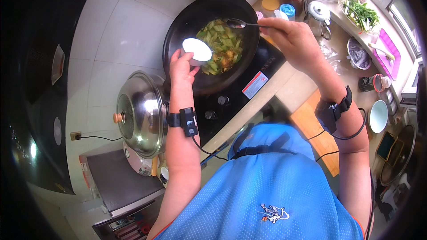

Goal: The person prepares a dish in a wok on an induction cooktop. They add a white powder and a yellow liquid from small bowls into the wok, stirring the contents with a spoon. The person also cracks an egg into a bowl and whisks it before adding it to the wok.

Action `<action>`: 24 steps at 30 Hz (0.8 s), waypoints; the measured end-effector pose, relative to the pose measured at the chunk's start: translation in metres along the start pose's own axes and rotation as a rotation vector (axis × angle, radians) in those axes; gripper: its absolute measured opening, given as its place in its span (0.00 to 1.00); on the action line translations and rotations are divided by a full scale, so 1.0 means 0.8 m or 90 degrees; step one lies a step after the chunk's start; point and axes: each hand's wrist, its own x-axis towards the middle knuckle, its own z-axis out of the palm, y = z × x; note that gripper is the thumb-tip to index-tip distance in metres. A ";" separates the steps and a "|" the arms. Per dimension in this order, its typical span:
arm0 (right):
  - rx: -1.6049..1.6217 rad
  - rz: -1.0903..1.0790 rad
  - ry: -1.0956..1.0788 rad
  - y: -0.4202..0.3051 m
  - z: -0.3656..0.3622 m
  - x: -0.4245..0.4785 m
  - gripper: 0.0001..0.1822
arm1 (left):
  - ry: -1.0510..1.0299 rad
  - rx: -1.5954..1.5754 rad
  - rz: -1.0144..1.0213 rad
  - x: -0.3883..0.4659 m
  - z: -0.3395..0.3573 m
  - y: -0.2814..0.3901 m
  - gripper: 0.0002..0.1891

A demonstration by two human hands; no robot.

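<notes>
A black wok (180, 20) sits on the black stove (213, 113), with chopped green vegetables (222, 36) and some yellow-brown pieces in it. My left hand (182, 65) holds a small white bowl (197, 49) over the wok's left part; the bowl is tilted, and what it contains cannot be told. In my right hand (293, 40) is the handle of a metal spoon (236, 23), whose head hangs over the far right part of the wok, above the vegetables.
Left of the stove stands a large domed steel lid (146, 113) with a wooden knob. Lidded jars (270, 4) and a steel pot (318, 15) are at the back right. A wooden board (310, 123) lies at the counter's edge, and a pale bowl (378, 116) stands at the far right.
</notes>
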 end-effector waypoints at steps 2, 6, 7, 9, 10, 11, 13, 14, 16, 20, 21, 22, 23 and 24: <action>-0.009 0.024 -0.010 0.002 -0.002 -0.002 0.12 | -0.023 0.004 -0.003 -0.012 0.021 0.001 0.41; 0.019 0.000 0.036 0.004 -0.003 -0.008 0.12 | -0.054 -0.003 0.007 0.000 0.046 0.002 0.40; 0.008 -0.002 0.041 0.004 -0.005 -0.009 0.12 | -0.058 -0.004 0.008 0.008 0.050 0.003 0.40; -0.016 -0.007 0.051 0.004 -0.010 -0.011 0.12 | -0.047 -0.006 0.016 0.025 0.052 0.009 0.39; -0.016 0.005 0.051 0.005 -0.013 -0.011 0.12 | -0.036 -0.010 0.028 0.028 0.054 0.012 0.39; -0.015 0.018 0.050 0.004 -0.015 -0.012 0.12 | -0.023 -0.015 0.040 0.031 0.054 0.017 0.39; -0.015 0.050 0.029 0.001 -0.019 -0.013 0.12 | -0.014 -0.015 0.050 0.048 0.035 0.020 0.37; -0.020 0.073 0.010 -0.002 -0.022 -0.012 0.13 | -0.008 -0.022 0.050 0.053 0.026 0.021 0.37; -0.030 0.098 -0.007 -0.002 -0.022 -0.013 0.15 | 0.007 -0.028 0.062 0.048 0.016 0.022 0.35; -0.019 0.042 0.045 0.010 -0.014 -0.015 0.12 | 0.017 0.003 0.060 0.028 0.000 0.024 0.41; -0.007 0.013 0.069 0.013 -0.011 -0.015 0.12 | 0.018 0.016 0.057 0.019 -0.002 0.023 0.40; -0.001 0.016 0.065 0.012 -0.010 -0.015 0.12 | 0.017 0.029 0.053 0.012 -0.003 0.021 0.40; 0.005 0.019 0.061 0.012 -0.011 -0.014 0.12 | 0.015 0.043 0.049 0.005 -0.002 0.020 0.40; 0.010 0.024 0.057 0.010 -0.010 -0.015 0.12 | -0.003 0.044 0.050 -0.004 -0.001 0.018 0.40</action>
